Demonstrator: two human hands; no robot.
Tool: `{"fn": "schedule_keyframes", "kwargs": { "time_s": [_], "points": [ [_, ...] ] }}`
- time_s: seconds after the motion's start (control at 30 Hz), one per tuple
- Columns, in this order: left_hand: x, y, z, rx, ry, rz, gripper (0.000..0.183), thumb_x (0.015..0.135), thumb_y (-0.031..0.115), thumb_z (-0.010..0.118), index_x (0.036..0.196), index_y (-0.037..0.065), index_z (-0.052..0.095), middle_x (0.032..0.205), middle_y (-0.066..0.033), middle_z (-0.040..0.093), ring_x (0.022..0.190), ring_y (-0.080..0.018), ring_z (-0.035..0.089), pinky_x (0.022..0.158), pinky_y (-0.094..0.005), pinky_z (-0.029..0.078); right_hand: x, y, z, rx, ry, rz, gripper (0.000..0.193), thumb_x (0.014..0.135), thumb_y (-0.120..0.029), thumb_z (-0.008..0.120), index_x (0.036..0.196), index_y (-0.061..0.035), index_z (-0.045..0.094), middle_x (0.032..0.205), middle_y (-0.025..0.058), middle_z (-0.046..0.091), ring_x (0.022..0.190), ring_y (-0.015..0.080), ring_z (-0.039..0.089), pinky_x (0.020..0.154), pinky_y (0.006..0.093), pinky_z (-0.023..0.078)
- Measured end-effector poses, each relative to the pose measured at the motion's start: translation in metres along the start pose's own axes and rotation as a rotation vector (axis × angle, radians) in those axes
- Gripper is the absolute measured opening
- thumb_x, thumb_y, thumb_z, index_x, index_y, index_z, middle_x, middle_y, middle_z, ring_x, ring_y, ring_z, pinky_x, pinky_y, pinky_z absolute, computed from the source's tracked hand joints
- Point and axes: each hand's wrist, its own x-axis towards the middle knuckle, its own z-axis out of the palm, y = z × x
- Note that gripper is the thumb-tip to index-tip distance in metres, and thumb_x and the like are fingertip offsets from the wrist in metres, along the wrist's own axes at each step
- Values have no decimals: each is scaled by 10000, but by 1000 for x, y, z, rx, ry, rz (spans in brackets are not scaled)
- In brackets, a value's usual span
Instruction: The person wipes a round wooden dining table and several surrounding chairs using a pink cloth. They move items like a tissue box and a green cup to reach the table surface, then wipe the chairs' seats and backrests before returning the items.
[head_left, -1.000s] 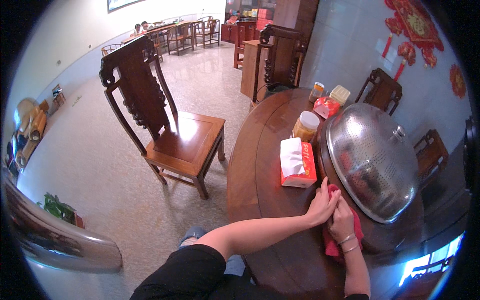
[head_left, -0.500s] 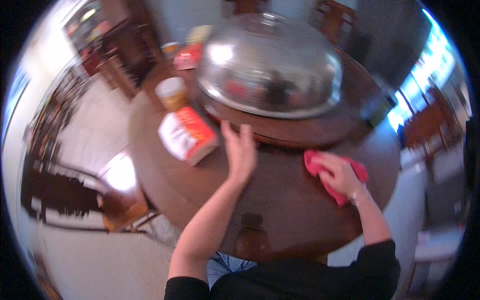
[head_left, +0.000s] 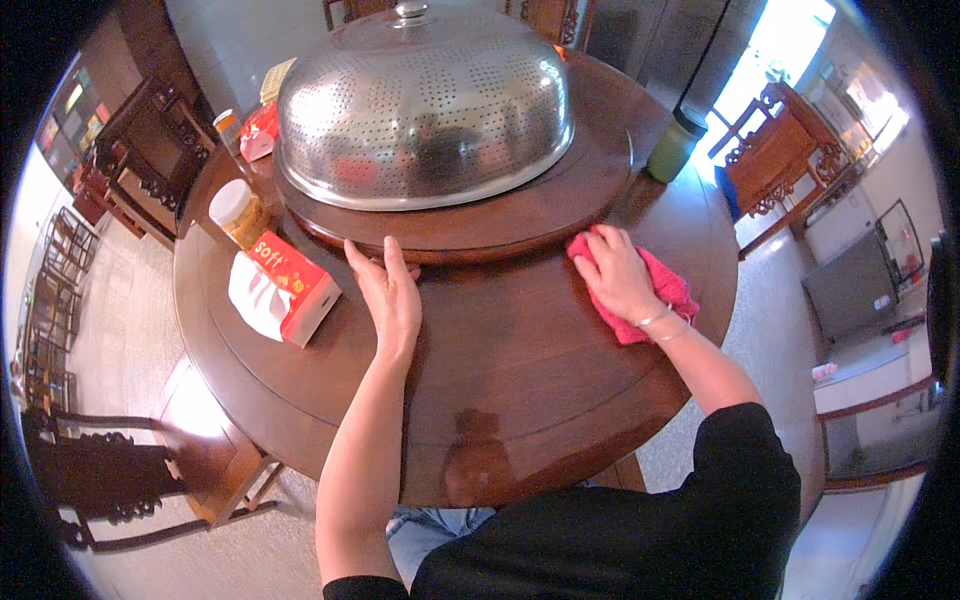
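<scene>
My left hand [head_left: 388,300] is open, fingers apart and pointing away from me, with the fingertips at the near rim of a round wooden turntable [head_left: 470,238]. Under my right hand [head_left: 620,278] a crumpled pink cloth [head_left: 668,285] lies pressed on the dark wooden table [head_left: 500,350], just off the turntable's right front edge. The fingers curl over the cloth. On the turntable stands a large perforated metal dome cover [head_left: 425,130], which hides whatever is beneath it.
Left of my left hand lies a red-and-white tissue pack [head_left: 290,280], beside a white-lidded jar [head_left: 240,212]. A red packet [head_left: 260,132] and a small bottle [head_left: 228,130] stand farther back. A green container [head_left: 677,147] is at the far right. Carved wooden chairs [head_left: 150,465] surround the table.
The view has shifted, moving the table leftward in the picture. My right hand has slid the pink cloth forward, closer to the turntable's edge. My left hand stays near the rim.
</scene>
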Motion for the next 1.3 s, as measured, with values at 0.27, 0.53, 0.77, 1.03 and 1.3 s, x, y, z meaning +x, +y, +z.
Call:
{"fn": "schedule_keyframes", "kwargs": {
  "time_s": [0.27, 0.53, 0.77, 1.03, 1.3],
  "points": [
    [-2, 6, -3, -18, -40, -63, 720, 986, 308, 486, 1453, -74, 93, 1325, -267, 393, 1005, -272, 574, 706, -324, 567, 3, -82, -8, 315, -136, -257, 459, 861, -214, 613, 1249, -12, 473, 1242, 231, 502, 1178, 395, 475, 1019, 442, 390],
    [0, 1, -5, -40, -46, -104, 730, 980, 317, 487, 1470, -34, 77, 1327, -267, 390, 1006, -297, 586, 736, -352, 567, 4, -83, -20, 189, -182, -411, 500, 859, -252, 635, 1277, -19, 493, 1335, 244, 466, 1239, 383, 454, 1051, 453, 366],
    [2, -11, -1, 114, -23, -49, 766, 962, 332, 505, 1448, -92, 89, 1362, -337, 349, 1217, -413, 423, 1015, -423, 376, 0, -76, -32, 153, -252, -499, 519, 857, -324, 635, 1267, -22, 536, 1254, 210, 556, 1175, 336, 533, 1028, 431, 403],
    [8, -7, 0, -3, 24, 17, 698, 937, 248, 526, 1408, -125, 171, 1350, -337, 403, 1247, -409, 430, 1066, -419, 315, 30, -91, 3, 180, -255, -560, 486, 885, -308, 600, 1256, -2, 535, 1268, 223, 547, 1187, 353, 524, 1039, 419, 401],
    [2, -8, 5, 198, 69, -17, 783, 944, 315, 523, 1463, -52, 65, 1331, -349, 386, 1238, -455, 414, 1054, -448, 335, 14, -46, -15, 256, -199, -230, 292, 803, -116, 633, 1077, -21, 670, 1158, 164, 642, 1108, 324, 593, 993, 406, 449]
  ]
}}
